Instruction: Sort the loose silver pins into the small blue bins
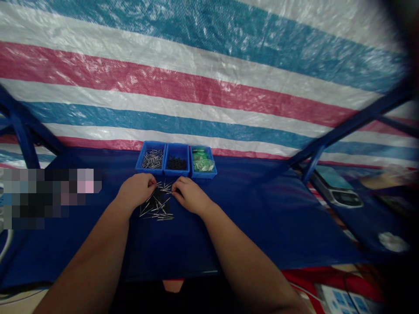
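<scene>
A loose pile of thin silver metal pins (157,205), shaped like blind rivets, lies on the blue table with small black pieces among them. At the pile's upper left, my left hand (138,188) has its fingertips pinched together. On the pile's right side my right hand (191,195) has its fingers curled and closed close to the pins. What either hand holds, if anything, is too small to make out. Just beyond stand three blue bins: one with silver pins (153,159), one with small black parts (176,163) and one with green plastic bags (203,161).
The blue tabletop (248,218) runs left and right of my arms. A striped plastic sheet (209,87) hangs behind it, with blue metal frame bars (347,124) at both sides. A digital scale (343,196) stands on another surface at the right. A blurred-out patch covers the left edge.
</scene>
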Action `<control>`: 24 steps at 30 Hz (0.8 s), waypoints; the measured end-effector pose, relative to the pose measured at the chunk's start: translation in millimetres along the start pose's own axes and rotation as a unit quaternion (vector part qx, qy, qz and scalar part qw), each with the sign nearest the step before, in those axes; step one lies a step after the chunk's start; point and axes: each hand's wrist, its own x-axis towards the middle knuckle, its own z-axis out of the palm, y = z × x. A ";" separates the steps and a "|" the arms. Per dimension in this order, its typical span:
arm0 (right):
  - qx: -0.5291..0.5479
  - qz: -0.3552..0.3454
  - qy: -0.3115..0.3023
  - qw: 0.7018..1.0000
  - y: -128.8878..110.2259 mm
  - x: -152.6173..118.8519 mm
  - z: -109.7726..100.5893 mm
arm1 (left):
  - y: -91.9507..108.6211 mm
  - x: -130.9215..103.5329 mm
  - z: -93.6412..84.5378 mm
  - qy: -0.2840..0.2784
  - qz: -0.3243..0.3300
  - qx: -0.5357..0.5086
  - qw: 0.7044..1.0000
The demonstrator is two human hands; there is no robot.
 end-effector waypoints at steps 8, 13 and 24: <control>0.047 0.019 0.013 0.999 0.4 0.5 -4.2 | 9.7 0.1 -13.3 0.072 0.096 -0.140 0.983; 0.085 0.028 0.033 0.995 2.1 -1.0 -6.8 | 13.4 -1.3 -16.4 0.175 0.078 -0.189 0.963; 0.130 0.025 0.040 0.990 7.8 0.2 -2.0 | 2.7 7.4 -8.2 0.169 -0.124 -0.311 0.927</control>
